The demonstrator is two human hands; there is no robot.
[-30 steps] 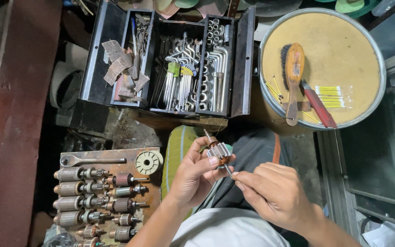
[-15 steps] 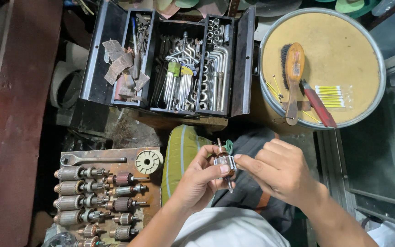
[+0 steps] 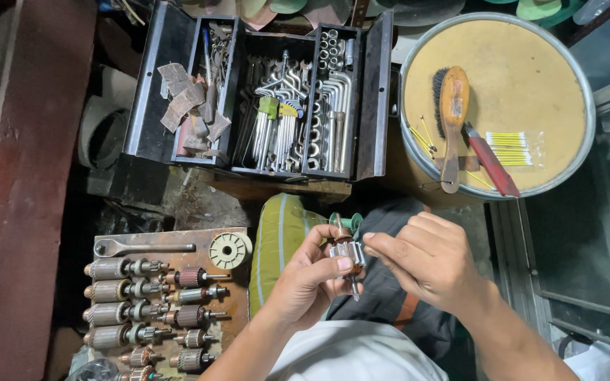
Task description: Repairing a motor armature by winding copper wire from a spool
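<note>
Head view: a small motor armature [image 3: 347, 252] stands between the 2 hands, in front of the person's lap and just below a green-and-yellow striped cushion [image 3: 280, 240]. Its shaft runs nearly upright in the picture, 1 thin end pointing up toward the open toolbox [image 3: 262, 99], the other poking down below the fingers. The left hand [image 3: 308, 279] comes in from the lower left, wrist bent up, and grips the armature's body with thumb and fingertips [image 3: 344, 263] closed on its lower half. The right hand [image 3: 425, 261] comes in from the lower right, forearm slanting across the frame, its fingers curled and the index fingertip touching the armature's right side; whether it truly pinches the part or only steadies it, I cannot tell. So the part lies just to the right of the left palm and just to the left of the right knuckles, and both hands are equally close.

To the left, well apart from the hands, a rusty tray [image 3: 171, 243] carries 2 columns of similar armatures [image 3: 125, 291], a spanner [image 3: 142, 246] and a pale round plastic disc [image 3: 229, 250]. At upper right, a round yellowish lid [image 3: 531, 92] holds a wooden brush [image 3: 453, 120] and a red-handled tool [image 3: 492, 161].
</note>
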